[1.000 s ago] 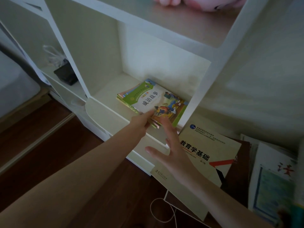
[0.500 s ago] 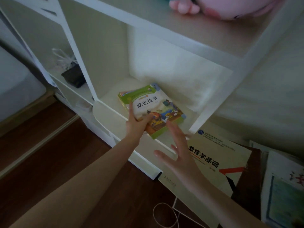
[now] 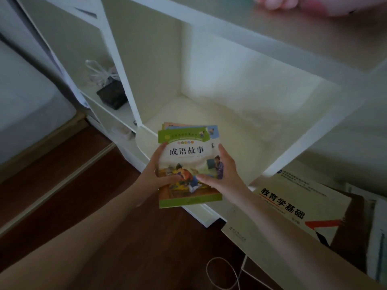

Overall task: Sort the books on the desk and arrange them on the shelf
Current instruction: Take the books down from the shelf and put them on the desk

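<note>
A small stack of children's books (image 3: pixel 188 155), the top one with a green cover, is held at the front edge of a white shelf compartment (image 3: pixel 240 126). My left hand (image 3: pixel 156 174) grips the stack's left edge, thumb on the cover. On the right edge sits my right hand (image 3: pixel 226 172), with its thumb lying across the cover too. The stack's lower end juts out over the shelf's front lip. A large beige book (image 3: pixel 293 208) lies flat on the desk to the right, with more books (image 3: pixel 374 227) beyond it.
The neighbouring compartment on the left holds a black box (image 3: pixel 112 96) and a clear plastic bag (image 3: pixel 98 72). A pink plush toy (image 3: pixel 303 4) rests on the shelf above. A white cable (image 3: pixel 222 275) loops over the dark wooden floor below.
The stack was lying flat and skewed in the compartment under my left hand; now both hands hold it, turned square and pulled toward the shelf's front edge. My right hand closed onto it.
</note>
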Demonstrator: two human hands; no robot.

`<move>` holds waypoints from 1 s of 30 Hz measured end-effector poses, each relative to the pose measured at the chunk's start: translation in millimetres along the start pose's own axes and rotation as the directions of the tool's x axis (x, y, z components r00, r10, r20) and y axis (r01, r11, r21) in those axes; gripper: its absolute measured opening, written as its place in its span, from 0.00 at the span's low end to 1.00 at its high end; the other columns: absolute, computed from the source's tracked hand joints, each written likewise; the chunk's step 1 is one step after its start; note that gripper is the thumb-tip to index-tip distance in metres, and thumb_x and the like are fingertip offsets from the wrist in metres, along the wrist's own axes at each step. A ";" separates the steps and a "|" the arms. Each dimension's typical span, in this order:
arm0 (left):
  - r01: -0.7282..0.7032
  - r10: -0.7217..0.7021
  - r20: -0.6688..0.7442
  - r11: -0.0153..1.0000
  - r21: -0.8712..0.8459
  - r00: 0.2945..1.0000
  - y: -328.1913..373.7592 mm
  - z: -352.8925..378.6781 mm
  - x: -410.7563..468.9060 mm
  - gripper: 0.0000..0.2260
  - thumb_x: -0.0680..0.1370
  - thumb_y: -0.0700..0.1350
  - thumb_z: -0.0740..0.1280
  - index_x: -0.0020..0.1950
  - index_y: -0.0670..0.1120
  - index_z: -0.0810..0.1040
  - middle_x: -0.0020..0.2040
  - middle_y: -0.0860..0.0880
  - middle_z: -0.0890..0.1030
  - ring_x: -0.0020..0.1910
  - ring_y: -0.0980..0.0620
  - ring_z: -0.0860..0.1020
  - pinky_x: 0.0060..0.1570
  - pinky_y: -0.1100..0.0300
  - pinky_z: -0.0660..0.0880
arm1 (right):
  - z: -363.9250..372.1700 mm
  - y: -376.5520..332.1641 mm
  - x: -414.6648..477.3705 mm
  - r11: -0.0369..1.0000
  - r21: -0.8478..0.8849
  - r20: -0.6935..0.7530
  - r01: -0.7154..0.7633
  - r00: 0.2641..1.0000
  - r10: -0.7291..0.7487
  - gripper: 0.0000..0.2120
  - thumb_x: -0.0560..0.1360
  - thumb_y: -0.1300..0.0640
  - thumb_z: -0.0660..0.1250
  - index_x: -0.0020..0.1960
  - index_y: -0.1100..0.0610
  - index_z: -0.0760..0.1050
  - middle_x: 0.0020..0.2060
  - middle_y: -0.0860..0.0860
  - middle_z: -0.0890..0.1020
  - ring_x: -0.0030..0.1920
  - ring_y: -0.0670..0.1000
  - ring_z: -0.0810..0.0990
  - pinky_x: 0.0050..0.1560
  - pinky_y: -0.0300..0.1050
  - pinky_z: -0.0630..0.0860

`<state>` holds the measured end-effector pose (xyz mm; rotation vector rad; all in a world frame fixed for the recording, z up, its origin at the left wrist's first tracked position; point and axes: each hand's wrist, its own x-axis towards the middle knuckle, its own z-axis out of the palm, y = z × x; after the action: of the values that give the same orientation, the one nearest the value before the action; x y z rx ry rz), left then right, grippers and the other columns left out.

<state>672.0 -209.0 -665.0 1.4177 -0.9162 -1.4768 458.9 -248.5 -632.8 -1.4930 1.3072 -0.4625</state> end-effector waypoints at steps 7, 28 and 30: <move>-0.040 0.040 0.008 0.999 -0.036 0.999 -12.1 -6.5 -1.9 0.44 0.69 0.35 0.74 0.72 0.67 0.57 0.67 0.49 0.72 0.55 0.47 0.81 0.50 0.44 0.80 | 7.8 0.7 19.3 0.998 0.061 0.000 -0.033 0.999 0.033 0.59 0.65 0.57 0.80 0.78 0.41 0.41 0.68 0.44 0.66 0.61 0.42 0.71 0.64 0.48 0.72; 0.036 -0.031 0.092 0.998 -0.049 0.995 36.3 -6.0 -162.6 0.48 0.60 0.38 0.80 0.68 0.71 0.61 0.58 0.55 0.78 0.52 0.40 0.82 0.39 0.47 0.81 | 21.5 -12.9 -135.0 0.933 0.346 0.143 0.098 0.977 -0.156 0.44 0.74 0.59 0.72 0.75 0.34 0.48 0.63 0.22 0.58 0.59 0.19 0.62 0.55 0.20 0.67; 0.041 -0.035 0.113 0.998 -0.049 0.993 37.3 10.4 -176.0 0.47 0.62 0.35 0.77 0.69 0.69 0.60 0.61 0.53 0.76 0.53 0.40 0.82 0.41 0.47 0.81 | 10.0 -10.8 -161.1 0.926 0.367 0.115 0.091 0.983 -0.142 0.43 0.74 0.61 0.72 0.74 0.35 0.49 0.64 0.25 0.60 0.57 0.19 0.64 0.51 0.19 0.67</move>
<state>660.8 -58.3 -566.8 1.3332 -0.9180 -1.6104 419.3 -103.2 -573.8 -1.2713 0.9657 -0.6281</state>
